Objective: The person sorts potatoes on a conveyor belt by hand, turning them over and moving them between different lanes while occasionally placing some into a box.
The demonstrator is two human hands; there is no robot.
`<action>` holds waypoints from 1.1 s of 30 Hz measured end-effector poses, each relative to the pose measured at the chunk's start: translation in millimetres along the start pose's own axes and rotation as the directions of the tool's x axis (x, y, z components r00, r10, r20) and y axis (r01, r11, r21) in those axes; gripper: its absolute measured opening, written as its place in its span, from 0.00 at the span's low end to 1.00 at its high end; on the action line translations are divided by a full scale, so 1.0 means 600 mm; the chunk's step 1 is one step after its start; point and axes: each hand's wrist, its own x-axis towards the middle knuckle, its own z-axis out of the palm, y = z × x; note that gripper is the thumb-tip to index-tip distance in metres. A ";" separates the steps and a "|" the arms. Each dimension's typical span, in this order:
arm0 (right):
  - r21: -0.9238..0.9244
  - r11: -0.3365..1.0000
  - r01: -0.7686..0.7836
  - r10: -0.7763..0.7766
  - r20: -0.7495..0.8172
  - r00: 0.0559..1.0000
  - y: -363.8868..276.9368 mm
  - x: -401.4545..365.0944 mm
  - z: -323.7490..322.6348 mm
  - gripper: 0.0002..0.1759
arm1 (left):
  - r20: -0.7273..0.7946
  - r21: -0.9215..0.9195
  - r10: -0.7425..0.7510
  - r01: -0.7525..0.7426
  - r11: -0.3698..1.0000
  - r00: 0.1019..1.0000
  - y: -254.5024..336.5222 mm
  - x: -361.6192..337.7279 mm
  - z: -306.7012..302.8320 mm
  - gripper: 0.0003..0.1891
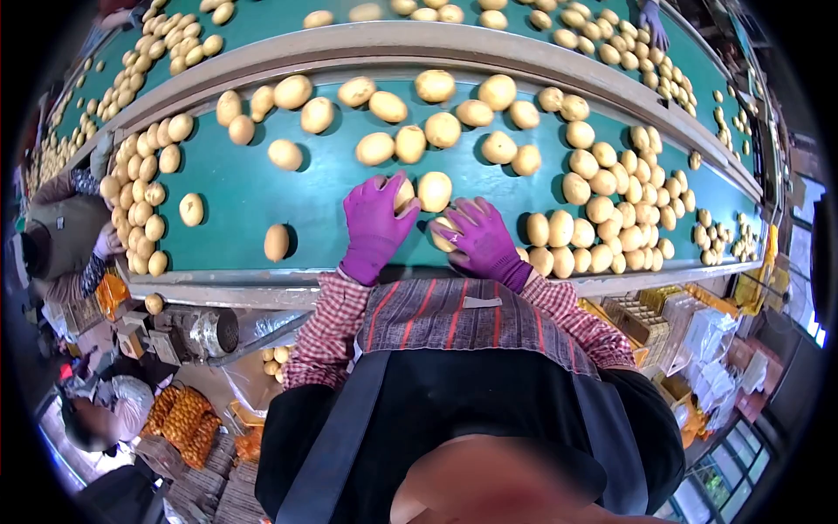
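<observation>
Both my hands wear purple gloves and are over the green conveyor belt point(227, 218), close to its near edge. The fingers of my left hand point(381, 215) are curled around a potato point(403, 196), which shows at their right side. My right hand point(477, 234) grips another potato point(443, 234), partly covered by its fingers. Between and just above the hands lies a loose potato point(435, 191). A single potato point(277, 243) rests on the belt to the left of my left hand.
Many potatoes point(602, 210) crowd the belt at right, with another cluster at left beside a co-worker's gloved hand point(108, 241). A metal rail point(419, 39) divides this belt from a second one. Net bags of potatoes point(182, 421) stand below left; crates point(637, 323) are at right.
</observation>
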 end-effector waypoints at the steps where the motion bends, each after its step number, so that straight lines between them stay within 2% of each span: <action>1: 0.001 0.997 -0.072 0.072 -0.016 0.997 0.004 -0.017 -0.010 0.30 | -0.040 -0.031 0.012 -0.013 0.999 0.999 0.019 0.012 0.004 0.27; 3: -0.016 0.976 -0.217 0.211 -0.173 0.962 0.016 -0.050 -0.025 0.29 | -0.126 -0.087 0.019 -0.030 0.996 0.992 0.055 0.041 0.013 0.27; 5: -0.060 0.951 -0.304 0.286 -0.208 0.935 0.041 -0.081 -0.056 0.27 | -0.110 -0.033 0.016 -0.020 0.999 0.994 0.072 0.063 0.035 0.27; 7: -0.108 0.947 -0.304 0.281 -0.184 0.942 0.091 -0.118 -0.088 0.27 | -0.082 0.047 0.020 -0.016 0.999 0.996 0.082 0.071 0.067 0.26; 8: -0.024 0.919 -0.395 0.390 -0.117 0.914 0.109 -0.137 -0.110 0.28 | -0.097 0.091 0.050 -0.041 0.995 0.994 0.087 0.066 0.077 0.26; 9: 0.055 0.874 -0.483 0.485 -0.040 0.874 0.124 -0.151 -0.139 0.29 | -0.021 0.029 0.025 -0.024 0.999 0.999 0.096 0.048 0.099 0.26; 10: 0.191 0.911 -0.364 0.394 -0.154 0.906 0.153 -0.168 -0.140 0.31 | 0.054 -0.029 0.001 0.000 1.000 0.999 0.106 0.022 0.126 0.26; 11: 0.138 0.899 -0.417 0.426 -0.051 0.903 0.175 -0.178 -0.154 0.27 | 0.132 -0.083 -0.019 0.030 0.996 0.991 0.123 -0.001 0.141 0.26; 12: 0.265 0.879 -0.397 0.453 -0.203 0.868 0.186 -0.172 -0.145 0.25 | 0.104 -0.014 0.068 -0.067 0.998 0.992 0.155 -0.023 0.143 0.27; 13: 0.377 0.858 -0.348 0.480 -0.351 0.804 0.204 -0.150 -0.137 0.22 | 0.141 -0.038 0.048 -0.043 0.998 0.989 0.167 -0.040 0.174 0.28; 15: 0.435 0.834 -0.340 0.513 -0.380 0.770 0.225 -0.072 -0.148 0.18 | 0.120 -0.071 0.119 -0.111 0.991 0.986 0.225 -0.046 0.163 0.30; 18: 0.323 0.910 -0.262 0.375 -0.365 0.852 0.310 0.042 -0.064 0.24 | 0.115 -0.400 0.194 -0.133 0.907 0.974 0.288 -0.032 0.168 0.28; 19: 0.286 0.929 -0.236 0.331 -0.355 0.874 0.315 0.059 -0.048 0.26 | 0.130 -0.498 0.074 0.000 0.867 0.989 0.296 -0.033 0.157 0.27; 21: 0.234 0.891 -0.390 0.443 -0.254 0.860 0.311 0.072 -0.074 0.25 | 0.190 -0.672 -0.160 0.247 0.698 0.969 0.311 -0.032 0.128 0.25; 22: 0.265 0.876 -0.402 0.474 -0.331 0.816 0.291 0.066 -0.072 0.24 | 0.280 -0.771 -0.320 0.411 0.486 0.905 0.316 -0.032 0.088 0.23; 23: 0.344 0.870 -0.354 0.476 -0.393 0.787 0.247 0.060 -0.083 0.26 | 0.275 -0.831 -0.382 0.418 0.366 0.882 0.293 -0.037 0.089 0.28; 24: 0.407 0.832 -0.377 0.449 -0.095 0.888 0.194 0.058 -0.141 0.28 | 0.338 -0.896 -0.487 0.433 0.096 0.806 0.309 -0.039 0.052 0.34; 25: 0.499 0.847 -0.185 0.357 -0.276 0.892 0.143 0.035 -0.120 0.34 | 0.388 -0.911 -0.516 0.404 -0.086 0.764 0.317 -0.047 0.024 0.39; 26: 0.675 0.722 -0.154 0.226 -0.020 0.974 0.092 0.008 -0.145 0.37 | 0.374 -0.926 -0.503 0.346 -0.152 0.780 0.319 -0.069 0.014 0.38; 27: 0.794 0.560 -0.238 0.074 0.238 0.968 0.041 -0.019 -0.172 0.41 | 0.357 -0.934 -0.488 0.291 -0.210 0.796 0.316 -0.094 0.006 0.37; 28: 0.602 0.787 0.139 -0.065 -0.144 0.987 0.014 -0.053 -0.159 0.40 | 0.329 -0.944 -0.563 0.272 -0.185 0.758 0.298 -0.128 0.009 0.34; 29: 0.726 0.668 0.164 -0.068 -0.160 0.985 0.010 -0.073 -0.167 0.39 | 0.294 -0.955 -0.630 0.253 -0.158 0.718 0.273 -0.175 0.011 0.31; 31: 0.530 0.835 0.148 -0.023 -0.235 0.972 0.052 -0.130 -0.183 0.34 | 0.194 -0.966 -0.770 0.255 -0.042 0.608 0.206 -0.310 -0.046 0.26; 32: 0.451 0.887 0.098 0.005 -0.223 0.975 0.079 -0.162 -0.190 0.31 | 0.035 -0.940 -0.885 0.316 0.129 0.465 0.208 -0.366 -0.083 0.22; 33: 0.358 0.932 0.053 0.027 -0.214 0.976 0.109 -0.189 -0.203 0.28 | -0.159 -0.906 -0.962 0.355 0.232 0.222 0.198 -0.414 -0.099 0.20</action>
